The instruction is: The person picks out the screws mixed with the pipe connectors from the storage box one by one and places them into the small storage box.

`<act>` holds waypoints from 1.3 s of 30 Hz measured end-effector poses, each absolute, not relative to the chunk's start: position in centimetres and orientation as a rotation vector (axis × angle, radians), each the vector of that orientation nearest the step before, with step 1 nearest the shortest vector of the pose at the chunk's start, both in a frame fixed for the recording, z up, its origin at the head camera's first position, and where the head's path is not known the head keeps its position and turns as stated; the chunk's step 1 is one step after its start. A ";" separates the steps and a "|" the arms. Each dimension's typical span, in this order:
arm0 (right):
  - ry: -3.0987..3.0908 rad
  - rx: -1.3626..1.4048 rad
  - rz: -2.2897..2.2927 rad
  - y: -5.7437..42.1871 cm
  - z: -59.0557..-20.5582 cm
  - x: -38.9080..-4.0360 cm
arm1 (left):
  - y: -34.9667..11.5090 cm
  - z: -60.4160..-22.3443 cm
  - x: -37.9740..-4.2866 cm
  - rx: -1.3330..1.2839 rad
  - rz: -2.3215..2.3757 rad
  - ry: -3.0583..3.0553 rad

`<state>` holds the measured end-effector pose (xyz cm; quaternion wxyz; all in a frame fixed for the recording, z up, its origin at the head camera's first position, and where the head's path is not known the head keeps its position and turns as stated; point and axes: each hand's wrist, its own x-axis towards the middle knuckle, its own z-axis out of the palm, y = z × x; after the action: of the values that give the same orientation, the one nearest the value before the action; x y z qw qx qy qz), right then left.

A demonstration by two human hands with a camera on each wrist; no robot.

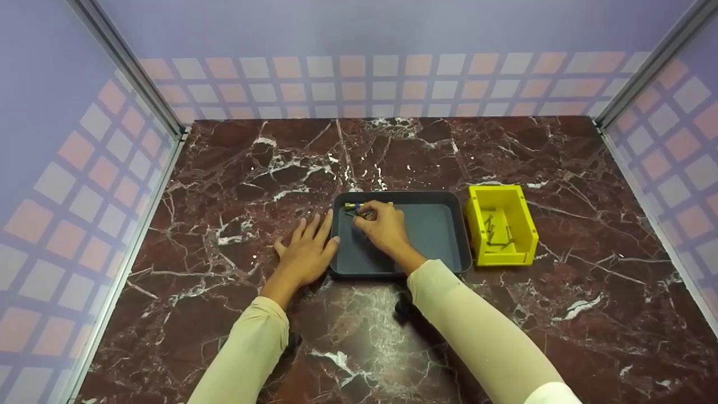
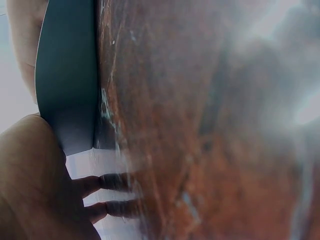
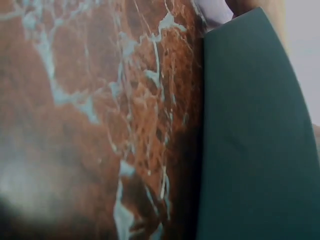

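In the head view a dark grey rectangular tray [image 1: 429, 235] lies on the marble-patterned table. My right hand [image 1: 385, 229] reaches into its upper left part, thumb and fingertips pinched together around a small dark screw [image 1: 351, 214], mostly hidden by the fingers. Just beyond the fingertips, a slim yellow-and-blue item [image 1: 351, 206] lies along the tray's far side, partly covered by the hand. My left hand [image 1: 305, 252] rests with spread fingers on the table at the tray's left edge, its thumb against the rim. The left wrist view shows the tray's outer wall [image 2: 70, 75] beside that hand.
A yellow open-fronted bin [image 1: 533, 247] stands right of the tray, with several metal screws [image 1: 491, 227] in it. Tiled-pattern panels [image 1: 359, 84] enclose the table at the back and both sides. The tray's side wall [image 3: 255, 130] fills the right of the right wrist view.
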<state>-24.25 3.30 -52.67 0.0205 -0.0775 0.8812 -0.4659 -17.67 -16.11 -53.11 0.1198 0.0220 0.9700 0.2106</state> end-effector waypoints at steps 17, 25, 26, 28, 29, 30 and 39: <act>2.854 -0.098 -1.122 1.6 -52.5 -25.0 | -16.0 -53.2 -17.8 0.055 0.604 2.837; 2.866 -0.039 -0.996 1.0 -52.2 -25.1 | -16.0 -53.4 -17.8 0.054 0.596 2.840; 2.866 -0.035 -0.985 1.0 -52.2 -25.1 | -16.0 -53.4 -17.8 0.056 0.598 2.839; 2.868 -0.031 -0.966 0.9 -52.1 -25.1 | -16.0 -53.4 -17.8 0.057 0.595 2.839; 2.870 -0.030 -0.961 0.8 -52.1 -25.2 | -16.0 -53.4 -17.8 0.056 0.592 2.840; 2.874 -0.030 -0.954 0.7 -52.1 -25.2 | -16.0 -53.3 -17.8 0.055 0.592 2.840; 2.893 -0.027 -0.903 0.6 -52.1 -25.1 | -16.0 -53.2 -17.7 0.048 0.593 2.831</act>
<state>-25.09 0.56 -52.08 0.0552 -0.0088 0.9531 -0.2975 -17.72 -15.96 -53.19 0.1239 0.0164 0.9711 0.2033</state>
